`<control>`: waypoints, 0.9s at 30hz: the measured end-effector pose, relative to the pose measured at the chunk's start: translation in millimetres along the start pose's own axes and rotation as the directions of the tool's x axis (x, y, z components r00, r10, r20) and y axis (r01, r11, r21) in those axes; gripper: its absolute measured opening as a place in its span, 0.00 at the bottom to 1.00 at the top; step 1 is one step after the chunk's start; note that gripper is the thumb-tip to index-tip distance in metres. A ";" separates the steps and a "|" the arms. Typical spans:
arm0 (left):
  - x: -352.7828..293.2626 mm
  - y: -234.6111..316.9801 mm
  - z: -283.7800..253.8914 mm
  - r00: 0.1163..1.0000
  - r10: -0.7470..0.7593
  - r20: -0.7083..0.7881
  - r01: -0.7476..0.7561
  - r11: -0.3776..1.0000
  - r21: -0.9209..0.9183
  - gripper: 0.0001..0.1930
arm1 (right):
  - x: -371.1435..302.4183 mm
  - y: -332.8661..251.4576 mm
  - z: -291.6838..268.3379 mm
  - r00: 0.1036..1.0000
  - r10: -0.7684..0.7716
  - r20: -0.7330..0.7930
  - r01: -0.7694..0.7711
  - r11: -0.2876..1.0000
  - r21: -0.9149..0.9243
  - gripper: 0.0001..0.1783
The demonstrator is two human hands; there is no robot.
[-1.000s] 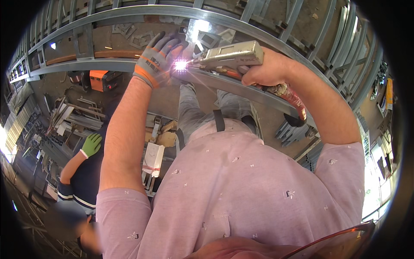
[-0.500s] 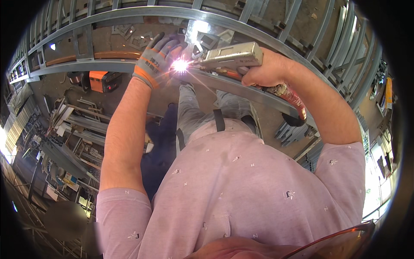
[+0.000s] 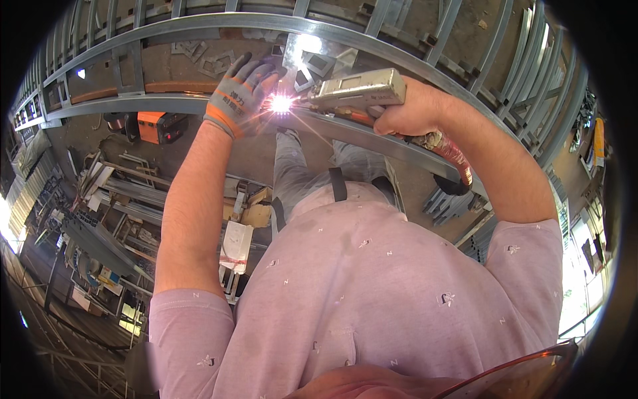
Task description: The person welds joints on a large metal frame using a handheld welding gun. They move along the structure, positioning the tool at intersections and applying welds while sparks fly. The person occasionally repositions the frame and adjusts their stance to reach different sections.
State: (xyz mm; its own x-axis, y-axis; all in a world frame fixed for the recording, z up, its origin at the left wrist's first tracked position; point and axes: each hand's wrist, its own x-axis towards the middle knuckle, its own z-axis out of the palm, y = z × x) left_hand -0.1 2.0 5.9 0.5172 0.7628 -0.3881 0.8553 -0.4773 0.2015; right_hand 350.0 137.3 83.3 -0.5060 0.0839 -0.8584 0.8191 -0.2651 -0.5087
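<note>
My right hand (image 3: 415, 110), bare, is wrapped round the grip of a pale, boxy welding gun (image 3: 359, 90); a red-wrapped cable (image 3: 455, 156) trails from it. The gun's tip points left at a bright welding arc (image 3: 282, 104) on a galvanised steel rail (image 3: 372, 139). Close to the left of the arc lies my left hand (image 3: 240, 93) in a grey and orange work glove. Its fingers stretch over the rail, some of them apart; glare washes out those nearest the arc. Sparks spray outward from the weld spot.
A curved steel frame with crossbars (image 3: 199, 21) spans the far side. Cut metal plates (image 3: 316, 66) lie beyond the rail. An orange machine (image 3: 156, 126) stands on the floor at left. Stacked metal profiles (image 3: 109, 239) and a white box (image 3: 236, 246) are beside my left arm.
The arc and gun tip have shifted slightly right. Dark blue clothing beside my left arm has gone from view, uncovering the white box. Both hands stay nearly in place.
</note>
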 end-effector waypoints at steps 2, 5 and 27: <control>-1.9 -2.2 1.6 1.000 0.016 -0.005 -0.016 0.999 0.037 0.43 | -0.8 -0.2 0.3 1.000 -0.005 -0.003 0.005 1.000 0.001 0.29; -3.2 -1.5 1.8 0.999 0.016 -0.035 -0.016 1.000 -0.022 0.45 | -0.9 2.1 -0.2 1.000 -0.015 0.003 0.015 1.000 0.011 0.29; -2.0 -24.8 20.7 0.941 0.145 -0.305 -0.126 0.989 0.079 0.59 | -215.5 185.4 138.8 0.602 -0.140 -0.786 0.296 0.953 0.057 0.22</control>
State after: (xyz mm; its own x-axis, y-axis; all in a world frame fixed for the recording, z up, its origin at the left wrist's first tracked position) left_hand -22.9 3.3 -16.9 0.6201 0.7821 -0.0618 0.7780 -0.6028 0.1770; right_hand 573.4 -63.2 183.0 -0.2069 0.8425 -0.4973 0.6155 -0.2830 -0.7356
